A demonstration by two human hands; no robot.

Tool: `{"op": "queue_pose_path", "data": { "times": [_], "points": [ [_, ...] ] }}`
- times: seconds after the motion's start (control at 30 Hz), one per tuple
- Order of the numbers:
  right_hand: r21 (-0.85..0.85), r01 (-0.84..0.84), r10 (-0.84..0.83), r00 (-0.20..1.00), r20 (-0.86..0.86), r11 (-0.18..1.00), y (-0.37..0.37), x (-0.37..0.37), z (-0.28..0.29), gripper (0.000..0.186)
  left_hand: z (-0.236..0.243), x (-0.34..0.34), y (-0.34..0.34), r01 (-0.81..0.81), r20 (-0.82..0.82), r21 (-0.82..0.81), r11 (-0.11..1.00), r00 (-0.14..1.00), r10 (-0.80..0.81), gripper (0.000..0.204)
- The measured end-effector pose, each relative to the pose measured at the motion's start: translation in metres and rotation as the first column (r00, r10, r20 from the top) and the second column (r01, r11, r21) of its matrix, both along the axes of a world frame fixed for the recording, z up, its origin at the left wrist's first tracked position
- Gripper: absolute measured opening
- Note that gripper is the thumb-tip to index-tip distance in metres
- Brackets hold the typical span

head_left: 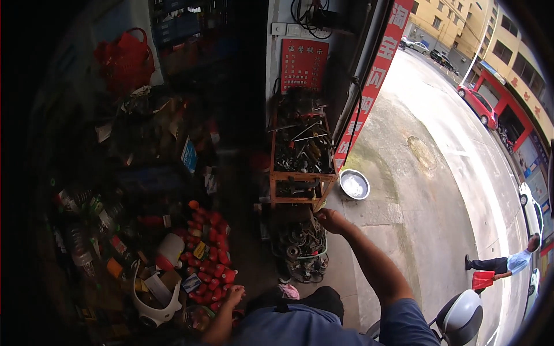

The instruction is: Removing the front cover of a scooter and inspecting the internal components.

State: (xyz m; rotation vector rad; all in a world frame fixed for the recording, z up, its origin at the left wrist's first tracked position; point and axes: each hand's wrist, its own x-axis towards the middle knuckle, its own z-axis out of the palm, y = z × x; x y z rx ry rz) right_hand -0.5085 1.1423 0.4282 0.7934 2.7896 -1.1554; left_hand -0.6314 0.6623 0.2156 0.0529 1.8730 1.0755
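My right hand (330, 221) reaches forward to the lower corner of an orange metal tool rack (300, 175). Its fingers are curled; at this size I cannot make out what is in them, if anything. Several tools (311, 137) lie jumbled on the rack's top shelf. Beneath the rack sits a greasy mass of metal machine parts (299, 248). My left hand (235, 295) hangs low at my left side, beside a heap of red bottles (210, 256). Its fingers look bent together, but shade hides whether they hold anything.
A white curved plastic shell (156, 314) and clear plastic bottles (78, 242) clutter the dark left side. A metal basin (354, 184) stands on the ground right of the rack. Outside, a person with a red bag (483, 279) walks by; a scooter mirror (461, 317) is near my right.
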Motion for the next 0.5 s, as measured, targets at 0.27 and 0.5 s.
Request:
{"op": "queue_pose_path", "data": {
  "times": [0.27,0.5],
  "points": [
    [0.388,0.046,-0.030,0.998,-0.048,0.920,0.177,-0.136,0.001,0.026,-0.050,0.022,-0.018,-0.310,0.043,-0.175,0.934,0.946,0.322,0.029],
    [0.579,-0.110,0.166,0.985,-0.045,0.808,0.322,-0.288,-0.047,0.039,-0.004,0.186,0.073,-0.715,-0.048,-0.250,0.653,0.682,0.729,0.030]
  ]
}}
